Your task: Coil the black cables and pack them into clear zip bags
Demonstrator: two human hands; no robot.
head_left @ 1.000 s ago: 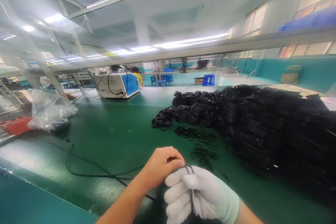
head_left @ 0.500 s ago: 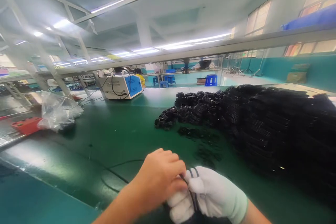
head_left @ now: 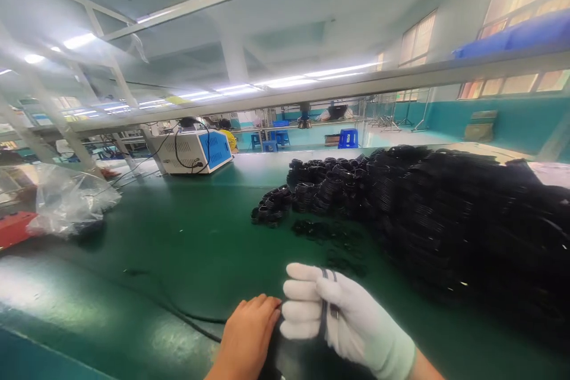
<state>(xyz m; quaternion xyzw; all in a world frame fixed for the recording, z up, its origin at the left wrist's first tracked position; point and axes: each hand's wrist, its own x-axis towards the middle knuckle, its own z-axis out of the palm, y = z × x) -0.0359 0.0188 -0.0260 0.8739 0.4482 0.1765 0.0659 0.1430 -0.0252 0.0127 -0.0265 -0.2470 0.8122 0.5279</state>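
The person's right hand (head_left: 332, 309), in a white glove, is turned palm toward the viewer, fingers nearly straight and side by side. Its thumb pins a black cable (head_left: 323, 320) that runs down across the palm, with two strands passing over the index finger (a small plug shows beside the thumb). Just to the left, the bare left hand (head_left: 252, 332) is low over the table (head_left: 200, 249), back up and fingers bent; whether it grips anything cannot be told, as its fingertips are hidden. More black cord (head_left: 191, 320) lies on the green top left of that hand.

Beyond the glove, thin black loops (head_left: 309, 228) lie loose in front of a large pile (head_left: 423, 219) of coiled black cables that fills the right side. At the far left stands a white and blue machine (head_left: 191, 147); nearer on the left, a clear bag (head_left: 69, 202) sits beside a red box (head_left: 15, 228). A pale rail (head_left: 312, 88) crosses above the far edge.
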